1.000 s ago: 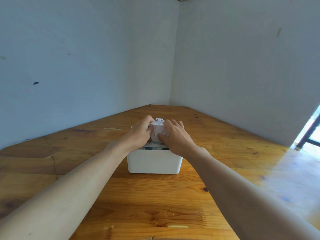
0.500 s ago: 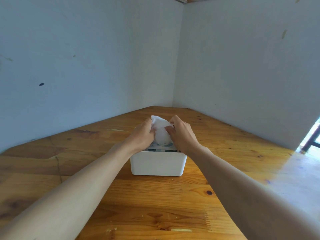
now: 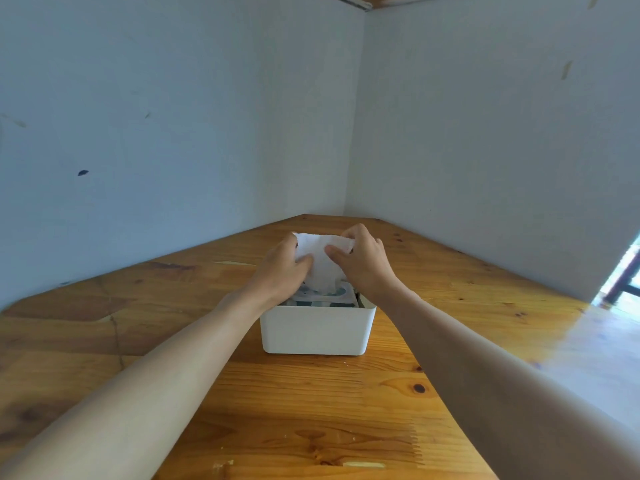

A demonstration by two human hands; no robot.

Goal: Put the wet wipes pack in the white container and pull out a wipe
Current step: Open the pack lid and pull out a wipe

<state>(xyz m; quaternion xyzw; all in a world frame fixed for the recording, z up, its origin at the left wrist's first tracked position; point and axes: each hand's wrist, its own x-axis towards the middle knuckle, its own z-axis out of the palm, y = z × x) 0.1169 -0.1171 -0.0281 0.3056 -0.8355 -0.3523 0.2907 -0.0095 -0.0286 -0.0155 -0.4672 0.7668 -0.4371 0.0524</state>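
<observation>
The wipe (image 3: 320, 263) stands upright out of the pack (image 3: 325, 300) in the container (image 3: 315, 329), higher than before; left hand (image 3: 282, 268) and right hand (image 3: 363, 265) each pinch a top corner in a closed grip.

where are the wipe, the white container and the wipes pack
wipe (image 3: 320, 263), head view, middle of the raised sheet
white container (image 3: 313, 329), head view, front wall
wipes pack (image 3: 341, 299), head view, printed top showing above the rim

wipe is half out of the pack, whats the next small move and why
Probably lift both hands straight up a little more. The left hand and right hand pinch the wipe, whose lower end still sits in the wet wipes pack inside the white container.
</observation>
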